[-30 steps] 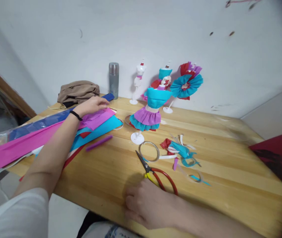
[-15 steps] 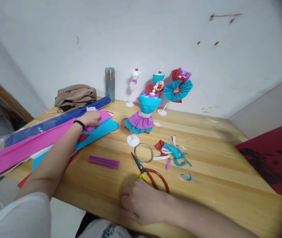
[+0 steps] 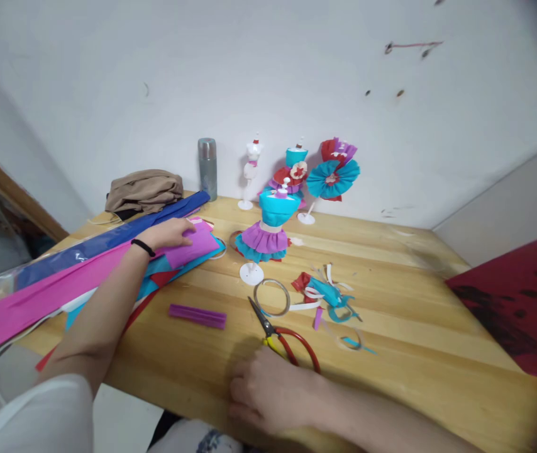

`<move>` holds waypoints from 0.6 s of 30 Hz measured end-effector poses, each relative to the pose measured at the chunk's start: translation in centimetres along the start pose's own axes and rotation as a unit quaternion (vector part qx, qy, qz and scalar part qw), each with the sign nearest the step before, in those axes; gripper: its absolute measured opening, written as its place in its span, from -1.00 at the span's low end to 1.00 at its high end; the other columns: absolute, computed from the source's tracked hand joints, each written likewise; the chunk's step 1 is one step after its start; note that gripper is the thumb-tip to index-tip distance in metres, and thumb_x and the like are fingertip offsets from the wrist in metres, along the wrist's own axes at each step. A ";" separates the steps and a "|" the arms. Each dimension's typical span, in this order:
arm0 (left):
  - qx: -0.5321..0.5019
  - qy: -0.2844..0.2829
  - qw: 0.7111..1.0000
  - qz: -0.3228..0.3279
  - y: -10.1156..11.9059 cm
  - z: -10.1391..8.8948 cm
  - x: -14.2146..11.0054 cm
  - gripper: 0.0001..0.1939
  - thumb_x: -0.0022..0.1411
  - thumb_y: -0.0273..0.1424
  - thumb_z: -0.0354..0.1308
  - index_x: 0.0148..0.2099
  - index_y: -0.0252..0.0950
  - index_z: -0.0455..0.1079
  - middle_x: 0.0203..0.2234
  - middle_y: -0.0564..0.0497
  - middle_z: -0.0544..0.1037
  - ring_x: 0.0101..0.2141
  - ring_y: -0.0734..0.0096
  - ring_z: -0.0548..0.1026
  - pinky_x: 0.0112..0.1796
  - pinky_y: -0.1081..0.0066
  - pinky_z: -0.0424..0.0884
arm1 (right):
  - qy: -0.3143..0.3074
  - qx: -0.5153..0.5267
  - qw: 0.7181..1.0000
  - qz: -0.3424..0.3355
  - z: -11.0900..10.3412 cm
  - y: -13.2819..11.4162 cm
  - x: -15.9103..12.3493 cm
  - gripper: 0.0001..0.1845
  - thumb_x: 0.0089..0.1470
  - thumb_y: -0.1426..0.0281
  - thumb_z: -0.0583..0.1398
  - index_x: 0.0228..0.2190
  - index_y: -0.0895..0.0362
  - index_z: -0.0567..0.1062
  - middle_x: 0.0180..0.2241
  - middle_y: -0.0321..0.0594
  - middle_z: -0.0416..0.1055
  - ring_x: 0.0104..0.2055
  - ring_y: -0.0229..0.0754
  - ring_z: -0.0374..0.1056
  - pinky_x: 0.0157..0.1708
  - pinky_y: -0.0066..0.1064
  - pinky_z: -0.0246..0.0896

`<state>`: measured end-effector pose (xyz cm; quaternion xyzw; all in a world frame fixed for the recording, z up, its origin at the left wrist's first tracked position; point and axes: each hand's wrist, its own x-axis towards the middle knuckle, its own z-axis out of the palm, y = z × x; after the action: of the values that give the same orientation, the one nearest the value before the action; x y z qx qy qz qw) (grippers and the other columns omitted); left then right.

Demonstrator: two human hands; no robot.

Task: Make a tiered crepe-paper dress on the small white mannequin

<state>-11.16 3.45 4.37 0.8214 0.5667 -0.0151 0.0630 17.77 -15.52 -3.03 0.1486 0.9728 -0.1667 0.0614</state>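
Note:
My left hand (image 3: 169, 234) reaches out over the stack of coloured crepe paper. Its fingers are a little apart and rest on a purple crepe paper sheet (image 3: 197, 244). Beneath lie pink crepe paper (image 3: 51, 284), blue and red pieces. Loosely curled, my right hand (image 3: 268, 390) rests at the table's near edge, its palm hidden. It lies against the scissors (image 3: 292, 346), covering part of their yellow inner grip. Between the hands is a folded purple strip (image 3: 197, 316). Behind the scissors stands a small dress form (image 3: 273, 220) in a blue top and ruffled purple-blue skirt.
More small dress forms (image 3: 332, 179) stand by the wall, near a thermos flask (image 3: 207, 170) and a brown cloth (image 3: 146, 190). A tape roll (image 3: 271, 314) and paper scraps (image 3: 327, 292) lie right of centre. A dark red panel (image 3: 518, 308) is at right.
My left hand has shifted slightly left, and its fingers look looser. The purple sheet now lies spread over the blue paper. My right hand keeps its place; the view has tilted slightly.

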 end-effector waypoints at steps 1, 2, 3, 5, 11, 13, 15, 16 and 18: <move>0.009 -0.002 1.000 -0.024 -0.4 0.1 0.1 -0.67 0.16 -0.29 0.21 -0.04 -0.27 0.55 -0.10 -0.10 0.64 -0.09 0.20 0.55 -0.07 0.43 0.38 | 0.000 0.002 1.000 0.002 0.0 0.0 0.0 -0.64 0.27 0.24 0.15 -0.42 0.21 0.57 -0.43 -0.19 0.55 -0.53 -0.27 0.26 -0.58 -0.33 -0.25; 0.019 -0.008 0.999 -0.050 -0.8 0.3 0.1 -0.66 0.16 -0.29 0.20 -0.02 -0.28 0.54 -0.08 -0.14 0.63 -0.06 0.16 0.54 -0.04 0.40 0.38 | 0.001 0.004 1.000 0.005 0.1 0.0 0.0 -0.64 0.27 0.23 0.15 -0.42 0.20 0.57 -0.43 -0.19 0.55 -0.53 -0.28 0.26 -0.58 -0.33 -0.26; 0.029 -0.017 0.997 -0.074 -1.3 0.4 0.2 -0.65 0.17 -0.30 0.19 -0.01 -0.29 0.53 -0.07 -0.18 0.62 -0.05 0.12 0.55 -0.03 0.37 0.39 | 0.002 0.005 1.000 0.006 0.1 0.0 0.0 -0.64 0.27 0.23 0.15 -0.42 0.20 0.57 -0.43 -0.19 0.55 -0.53 -0.28 0.26 -0.58 -0.33 -0.27; 0.042 -0.030 0.992 -0.112 -1.8 0.7 0.4 -0.63 0.18 -0.28 0.19 0.00 -0.31 0.52 -0.06 -0.22 0.62 -0.05 0.07 0.55 -0.04 0.33 0.41 | 0.006 0.010 1.000 0.006 0.2 0.0 0.0 -0.64 0.27 0.23 0.16 -0.42 0.20 0.57 -0.44 -0.19 0.55 -0.53 -0.27 0.27 -0.58 -0.33 -0.28; 0.044 -0.056 0.993 -0.092 0.9 1.6 0.9 -0.75 0.18 -0.45 0.13 -0.11 -0.38 0.52 -0.16 -0.26 0.62 -0.12 0.07 0.57 -0.14 0.34 0.42 | 0.002 0.020 1.000 0.003 0.1 0.1 0.0 -0.67 0.26 0.27 0.17 -0.43 0.21 0.57 -0.43 -0.18 0.56 -0.53 -0.29 0.27 -0.57 -0.34 -0.23; 0.027 -0.068 0.996 -0.045 2.8 1.8 0.8 -0.78 0.16 -0.53 0.09 -0.18 -0.34 0.53 -0.24 -0.16 0.63 -0.22 0.18 0.57 -0.23 0.40 0.39 | 0.006 0.018 1.000 0.006 0.1 0.1 0.0 -0.68 0.24 0.27 0.18 -0.44 0.21 0.57 -0.44 -0.18 0.55 -0.54 -0.30 0.27 -0.57 -0.34 -0.24; 0.004 -0.088 0.996 0.005 4.3 1.9 0.5 -0.88 0.13 -0.48 0.16 -0.29 -0.30 0.53 -0.33 -0.05 0.63 -0.30 0.28 0.55 -0.30 0.45 0.36 | 0.012 0.015 1.000 0.001 0.2 0.1 0.0 -0.69 0.23 0.28 0.19 -0.45 0.21 0.56 -0.46 -0.20 0.55 -0.54 -0.29 0.26 -0.57 -0.34 -0.24; -0.007 -0.099 0.995 0.024 4.8 1.8 0.4 -0.92 0.12 -0.43 0.20 -0.34 -0.28 0.52 -0.39 -0.01 0.62 -0.36 0.32 0.53 -0.34 0.46 0.34 | 0.014 0.014 1.000 -0.002 0.3 0.1 0.0 -0.69 0.23 0.28 0.19 -0.46 0.21 0.56 -0.46 -0.20 0.55 -0.55 -0.29 0.26 -0.57 -0.34 -0.25; -0.024 -0.106 0.993 0.044 4.8 1.4 0.2 -0.87 0.16 -0.35 0.20 -0.40 -0.26 0.51 -0.49 0.05 0.59 -0.43 0.38 0.51 -0.38 0.49 0.33 | 0.017 0.013 1.000 -0.003 0.4 0.2 0.0 -0.69 0.22 0.27 0.19 -0.47 0.20 0.55 -0.46 -0.21 0.54 -0.56 -0.29 0.25 -0.58 -0.34 -0.25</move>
<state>-6.51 1.79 3.33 0.8373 0.5206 -0.0855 0.1434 17.84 -15.51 -3.47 0.1489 0.9719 -0.1773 0.0423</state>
